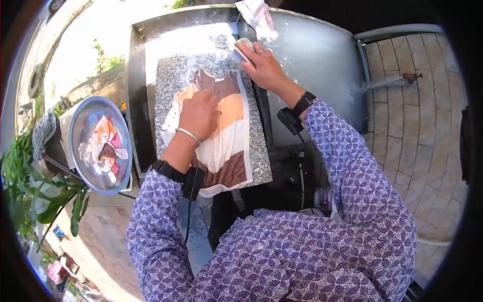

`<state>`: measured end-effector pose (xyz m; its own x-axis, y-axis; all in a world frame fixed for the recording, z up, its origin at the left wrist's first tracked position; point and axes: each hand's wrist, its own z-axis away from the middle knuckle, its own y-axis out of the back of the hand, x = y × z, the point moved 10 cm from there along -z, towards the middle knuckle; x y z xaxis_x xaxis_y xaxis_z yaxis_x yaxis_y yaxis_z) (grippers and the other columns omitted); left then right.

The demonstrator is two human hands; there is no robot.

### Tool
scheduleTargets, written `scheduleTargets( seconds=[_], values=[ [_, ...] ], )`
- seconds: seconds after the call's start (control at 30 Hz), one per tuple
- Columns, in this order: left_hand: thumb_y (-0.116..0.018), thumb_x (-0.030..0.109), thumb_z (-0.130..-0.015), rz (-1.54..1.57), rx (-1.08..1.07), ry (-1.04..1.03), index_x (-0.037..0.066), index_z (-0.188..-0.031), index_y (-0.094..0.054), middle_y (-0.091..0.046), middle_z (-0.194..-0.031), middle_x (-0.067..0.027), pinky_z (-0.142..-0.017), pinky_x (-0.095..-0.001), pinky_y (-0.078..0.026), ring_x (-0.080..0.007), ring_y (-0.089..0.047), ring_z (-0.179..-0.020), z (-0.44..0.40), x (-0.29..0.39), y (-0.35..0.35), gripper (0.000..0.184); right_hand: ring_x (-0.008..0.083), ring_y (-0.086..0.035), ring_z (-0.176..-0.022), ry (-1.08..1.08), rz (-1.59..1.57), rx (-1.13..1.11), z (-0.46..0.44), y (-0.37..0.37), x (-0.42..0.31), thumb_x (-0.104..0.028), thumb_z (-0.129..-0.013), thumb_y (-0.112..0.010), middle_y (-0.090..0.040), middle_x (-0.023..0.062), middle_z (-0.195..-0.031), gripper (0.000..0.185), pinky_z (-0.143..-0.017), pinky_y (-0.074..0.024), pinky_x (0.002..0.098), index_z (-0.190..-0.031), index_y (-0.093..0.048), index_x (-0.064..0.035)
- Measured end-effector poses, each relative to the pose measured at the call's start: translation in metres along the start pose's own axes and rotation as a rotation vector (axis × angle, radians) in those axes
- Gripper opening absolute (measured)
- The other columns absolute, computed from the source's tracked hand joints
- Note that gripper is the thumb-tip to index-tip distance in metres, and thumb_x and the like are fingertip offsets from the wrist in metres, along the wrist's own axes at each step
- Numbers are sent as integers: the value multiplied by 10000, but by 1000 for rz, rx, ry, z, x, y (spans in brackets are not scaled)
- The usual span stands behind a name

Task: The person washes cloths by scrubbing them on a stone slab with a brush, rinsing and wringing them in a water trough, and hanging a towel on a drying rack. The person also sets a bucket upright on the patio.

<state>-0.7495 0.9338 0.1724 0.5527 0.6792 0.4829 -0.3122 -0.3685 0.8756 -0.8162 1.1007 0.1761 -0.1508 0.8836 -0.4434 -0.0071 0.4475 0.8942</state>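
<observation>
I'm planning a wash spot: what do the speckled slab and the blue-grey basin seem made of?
Speckled slab: likely granite, smooth-looking, from its mottled grey grain. Blue-grey basin: smooth, softly glossy metal or plastic; its even sheen fits either.

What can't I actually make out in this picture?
All in the head view:
- Underside of the block-like object: hidden by the object itself and the right hand.
- Striped cloth under the left hand: covered by that hand.
- Lower garments in the heap: buried under the upper ones.
- Bottom beneath the cloudy water: obscured.
- Wheel, top left: too small for detail.
</observation>
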Motion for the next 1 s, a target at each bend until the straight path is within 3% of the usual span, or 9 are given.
scheduleTargets(
  seconds=[0.1,0.17,0.37,0.47,0.57,0.77,0.83,0.9,1.0],
  values=[
    [-652,301,-805,-267,12,62,128,-1209,-518,-484,-1275,-82,-928,-498,-405,-255,-423,-1232,-59,-21,-18,460,461,-437,-1202,-208,75,-21,60,6,98,-325,-883,-509,-425,331,-1311,532,-987,-390,447,-1394,-397,-226],
    [-696,412,-742,-199,-457,324,178,-1336,-424,-329,-1439,-77,-981,-570,-348,-243,-285,-1344,-68,-44,-50,694,463,-436,-1206,-301,90,-23,104,14,155,-324,-876,-517,-440,335,-1295,538,-985,-393,453,-1391,-402,-218],
    [-680,381,-751,-227,-711,289,89,-1133,-622,-677,-990,-111,-854,-416,-481,-277,-647,-930,-60,-54,-70,484,464,-484,-1148,-516,77,11,179,32,222,-315,-862,-526,-461,333,-1272,535,-970,-405,454,-1376,-419,-209],
    [-644,203,-838,631,-584,646,37,-927,-684,-638,-706,-63,-514,-296,-498,-159,-625,-583,-55,-23,-26,193,460,-518,-1094,-590,92,15,196,30,238,-313,-856,-522,-479,333,-1245,533,-939,-428,455,-1368,-423,-207],
    [-547,122,-912,1291,-399,567,4,-884,-654,-544,-639,0,-429,-242,-389,-85,-470,-475,-82,31,50,162,458,-541,-1047,-609,73,8,198,24,244,-311,-851,-517,-492,331,-1223,531,-905,-446,463,-1363,-425,-204],
    [-518,204,-948,1646,465,437,-15,-1153,-520,-606,-1013,-95,-799,-328,-504,-193,-606,-898,-68,30,145,300,431,-562,-1019,-667,194,98,182,48,253,-297,-851,-512,-529,265,-1216,524,-884,-450,472,-1353,-432,-173],
    [-513,206,-955,1734,663,449,-17,-1277,-424,-561,-1163,-116,-932,-371,-457,-233,-560,-1072,-32,15,119,402,419,-566,-1016,-695,329,196,165,57,264,-294,-852,-512,-547,239,-1207,517,-888,-445,471,-1346,-443,-160],
    [-515,179,-953,1715,693,667,-3,-1286,-423,-552,-1182,-110,-938,-374,-453,-231,-550,-1094,12,3,55,391,418,-537,-1073,-801,90,-23,147,19,287,-314,-859,-509,-553,221,-1205,498,-911,-431,459,-1326,-471,-144],
    [-486,153,-965,1446,586,961,-1,-1228,-487,-598,-1084,-75,-840,-330,-491,-192,-595,-974,84,-10,-14,305,436,-491,-1087,-217,-76,59,87,27,124,-280,-859,-537,-501,244,-1230,474,-915,-422,453,-1312,-492,-149]
  ],
)
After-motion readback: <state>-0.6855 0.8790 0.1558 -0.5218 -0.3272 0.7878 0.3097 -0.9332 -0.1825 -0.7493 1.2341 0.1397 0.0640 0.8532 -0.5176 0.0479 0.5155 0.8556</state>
